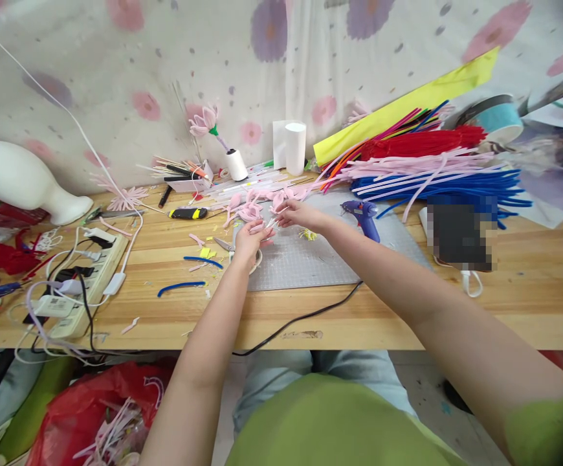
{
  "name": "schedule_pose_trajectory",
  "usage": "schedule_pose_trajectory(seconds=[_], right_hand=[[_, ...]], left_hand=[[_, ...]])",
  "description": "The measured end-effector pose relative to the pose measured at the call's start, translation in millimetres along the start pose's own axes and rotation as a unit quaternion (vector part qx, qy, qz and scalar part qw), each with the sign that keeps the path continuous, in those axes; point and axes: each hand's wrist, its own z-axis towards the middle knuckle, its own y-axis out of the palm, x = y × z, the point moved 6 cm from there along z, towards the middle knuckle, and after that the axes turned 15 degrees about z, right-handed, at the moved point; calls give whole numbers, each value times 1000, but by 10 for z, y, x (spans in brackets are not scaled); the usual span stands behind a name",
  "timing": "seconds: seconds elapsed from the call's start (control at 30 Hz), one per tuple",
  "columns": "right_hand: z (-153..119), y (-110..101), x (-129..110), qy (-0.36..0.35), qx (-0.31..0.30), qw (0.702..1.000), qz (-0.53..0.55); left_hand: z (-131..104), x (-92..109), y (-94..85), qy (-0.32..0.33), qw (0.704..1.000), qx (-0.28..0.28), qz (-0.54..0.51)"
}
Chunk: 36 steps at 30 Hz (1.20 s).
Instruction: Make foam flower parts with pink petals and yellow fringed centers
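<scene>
One wooden table (529, 310) spans my feed, bearing a grey cutting mat (301, 268), with a bundle of pale-pink pipe cleaners (408, 165) beyond it on the right. A blue glue gun (366, 219) rests on the mat, untouched. I'd judge the work partway along: a cluster of bent pink loops (250, 210) lies shaped by the mat's far-left corner, I see nothing joining them, and straight stock remains. A pink pipe-cleaner flower (205, 122) behind them looks complete.

I have both forearms stretched forward, converging over the mat's far-left part. My right hand (301, 215) reaches across with fingertips narrowed; my left hand (250, 244) sits lower, fingers half curled. A yellow tuft (307, 234) lies near the right wrist. Smallest is a pale-pink stem (272, 223) between the hands: the right seems to pinch it; whether the left grips, I cannot tell.
</scene>
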Motion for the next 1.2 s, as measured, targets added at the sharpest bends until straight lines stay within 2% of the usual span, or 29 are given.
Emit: schedule_pose_trajectory(seconds=[0.07, 0.17, 0.27, 0.4, 0.5, 0.57, 0.63, 0.8, 1.0, 1.1, 1.2], right_hand=[[20, -8, -47, -28, 9, 999, -12], [32, 41, -55, -34, -18, 999, -20], [12, 119, -41, -51, -51, 997, -25], [-100, 210, -132, -165, -52, 975, -143], [-233, 279, -235, -247, -36, 930, -269], [-298, 314, -268, -273, -36, 904, -326], [-328, 329, -264, -281, -44, 890, -357], [-331, 319, -200, -279, -56, 878, -385], [-364, 314, -204, -266, -38, 861, -432], [-381, 296, -192, -261, -35, 859, -438], [-376, 264, -162, -269, -41, 874, -403]], left_hand=[[10, -6, -19, 8, 1000, 19, -15], [20, -25, -60, 13, 996, 75, -51], [22, -79, -59, -18, 990, 108, -94], [28, -141, 49, -72, 985, 70, -137], [36, -127, 135, -82, 985, 28, -151], [36, -112, 154, -84, 983, 24, -159], [32, -100, 153, -83, 983, 32, -163], [25, -85, 173, -67, 985, 27, -157], [22, -97, 223, -51, 985, 42, -162], [12, -97, 239, -45, 986, 51, -154], [-1, -92, 247, -36, 989, 51, -137]])
